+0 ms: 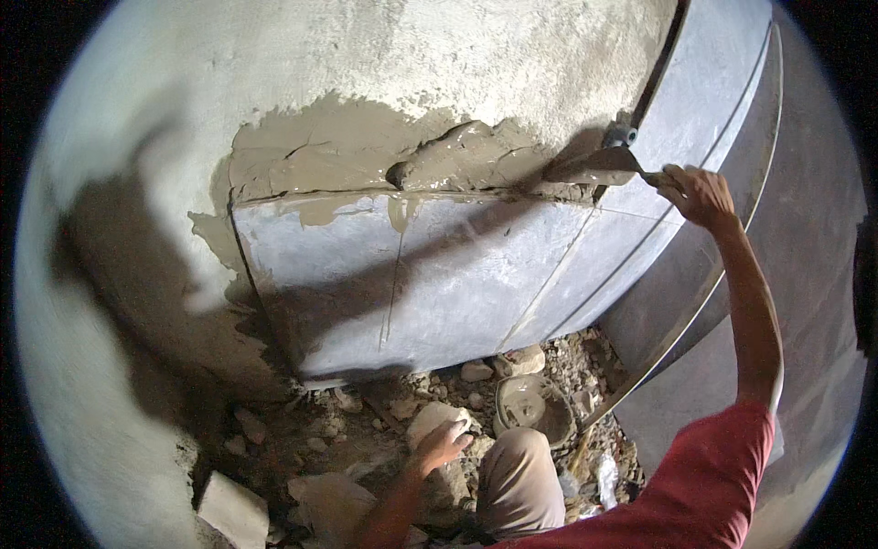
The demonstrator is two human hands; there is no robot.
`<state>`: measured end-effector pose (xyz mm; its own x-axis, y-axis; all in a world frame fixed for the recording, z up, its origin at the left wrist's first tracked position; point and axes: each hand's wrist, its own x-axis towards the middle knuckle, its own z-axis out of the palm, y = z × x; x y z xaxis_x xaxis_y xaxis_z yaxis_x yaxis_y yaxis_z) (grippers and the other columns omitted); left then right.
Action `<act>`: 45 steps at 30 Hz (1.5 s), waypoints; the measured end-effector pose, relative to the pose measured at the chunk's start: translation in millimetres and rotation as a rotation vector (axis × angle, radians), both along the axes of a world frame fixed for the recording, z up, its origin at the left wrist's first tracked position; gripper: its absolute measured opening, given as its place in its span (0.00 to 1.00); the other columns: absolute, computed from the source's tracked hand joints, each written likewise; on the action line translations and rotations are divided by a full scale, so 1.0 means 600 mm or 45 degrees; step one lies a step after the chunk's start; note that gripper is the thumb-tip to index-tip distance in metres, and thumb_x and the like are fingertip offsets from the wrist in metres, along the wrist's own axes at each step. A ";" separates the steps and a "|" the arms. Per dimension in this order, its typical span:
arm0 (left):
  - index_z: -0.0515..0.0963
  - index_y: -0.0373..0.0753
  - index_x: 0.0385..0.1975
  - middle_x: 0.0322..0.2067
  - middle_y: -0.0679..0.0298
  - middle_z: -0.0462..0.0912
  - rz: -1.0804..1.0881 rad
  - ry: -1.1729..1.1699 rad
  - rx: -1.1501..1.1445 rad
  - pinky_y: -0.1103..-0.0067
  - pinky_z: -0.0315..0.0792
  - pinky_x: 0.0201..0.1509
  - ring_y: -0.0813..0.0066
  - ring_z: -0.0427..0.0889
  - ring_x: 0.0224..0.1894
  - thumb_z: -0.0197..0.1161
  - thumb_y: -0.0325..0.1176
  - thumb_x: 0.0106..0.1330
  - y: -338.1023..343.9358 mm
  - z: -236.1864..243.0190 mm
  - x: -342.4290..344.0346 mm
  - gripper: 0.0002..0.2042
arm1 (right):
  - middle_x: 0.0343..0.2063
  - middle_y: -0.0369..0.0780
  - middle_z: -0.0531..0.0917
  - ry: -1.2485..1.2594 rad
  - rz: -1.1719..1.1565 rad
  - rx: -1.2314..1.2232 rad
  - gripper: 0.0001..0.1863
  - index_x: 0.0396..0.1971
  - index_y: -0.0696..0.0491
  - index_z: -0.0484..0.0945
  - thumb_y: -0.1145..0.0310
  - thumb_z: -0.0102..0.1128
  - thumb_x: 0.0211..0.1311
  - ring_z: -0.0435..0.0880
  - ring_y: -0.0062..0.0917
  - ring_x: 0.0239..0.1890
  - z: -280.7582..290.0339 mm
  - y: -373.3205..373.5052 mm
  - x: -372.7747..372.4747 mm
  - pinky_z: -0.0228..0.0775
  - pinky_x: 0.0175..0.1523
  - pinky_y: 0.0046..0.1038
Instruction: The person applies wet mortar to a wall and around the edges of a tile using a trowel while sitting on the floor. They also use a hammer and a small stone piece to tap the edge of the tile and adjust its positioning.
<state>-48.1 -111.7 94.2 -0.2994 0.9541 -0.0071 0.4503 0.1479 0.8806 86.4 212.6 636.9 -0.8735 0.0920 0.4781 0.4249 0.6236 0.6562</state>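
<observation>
My right hand is closed around the handle of a trowel, out at the upper right. The trowel's blade lies against the right end of a band of wet grey mortar on the wall. A thicker lump of mortar bulges from the middle of that band. Directly below run large grey tiles, with mortar smears along their top edge. Down low, my left hand rests with fingers apart by a pale stone, apparently touching it.
A bucket with wet mortar stands on the rubble, right of the left hand. A pipe fitting sticks out above the trowel. A long thin strip leans along the right-hand tiled wall. A loose block lies at lower left.
</observation>
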 end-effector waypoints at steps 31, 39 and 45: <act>0.73 0.30 0.49 0.41 0.42 0.78 -0.006 -0.004 0.091 0.60 0.72 0.47 0.45 0.79 0.44 0.57 0.44 0.67 -0.014 0.040 0.018 0.22 | 0.30 0.36 0.85 -0.245 0.124 0.108 0.20 0.43 0.39 0.80 0.41 0.51 0.64 0.84 0.31 0.30 0.033 -0.167 -0.210 0.77 0.35 0.36; 0.71 0.28 0.51 0.44 0.41 0.77 0.037 0.029 0.128 0.61 0.71 0.51 0.44 0.77 0.48 0.56 0.46 0.67 -0.007 -0.020 0.005 0.25 | 0.25 0.39 0.82 -0.244 0.170 0.008 0.20 0.49 0.42 0.79 0.49 0.62 0.60 0.83 0.29 0.26 -0.060 -0.244 -0.271 0.76 0.28 0.31; 0.70 0.29 0.54 0.48 0.42 0.76 0.004 0.057 0.176 0.61 0.70 0.54 0.46 0.76 0.51 0.55 0.47 0.67 -0.012 -0.002 0.014 0.27 | 0.30 0.38 0.85 -0.248 0.229 -0.084 0.19 0.46 0.47 0.82 0.52 0.62 0.60 0.85 0.29 0.31 0.036 -0.252 -0.230 0.77 0.34 0.31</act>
